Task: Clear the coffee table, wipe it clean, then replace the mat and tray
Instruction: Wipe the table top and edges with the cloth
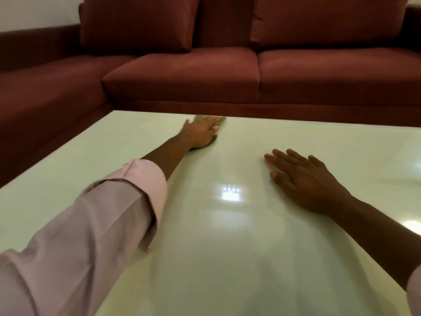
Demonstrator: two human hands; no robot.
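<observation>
The glossy pale coffee table (227,236) fills the lower view with a bare top. My left hand (201,133) reaches to the far edge and presses flat on a dull greenish cloth (220,120), most of which is hidden under the palm. My right hand (305,179) rests palm down on the table top at the right, fingers straight and spread, holding nothing. No mat or tray is in view.
A dark red sofa (205,69) with back cushions stands just beyond the table's far edge, and its side section (45,87) runs along the left. A narrow gap separates sofa and table. Ceiling light reflects on the table top.
</observation>
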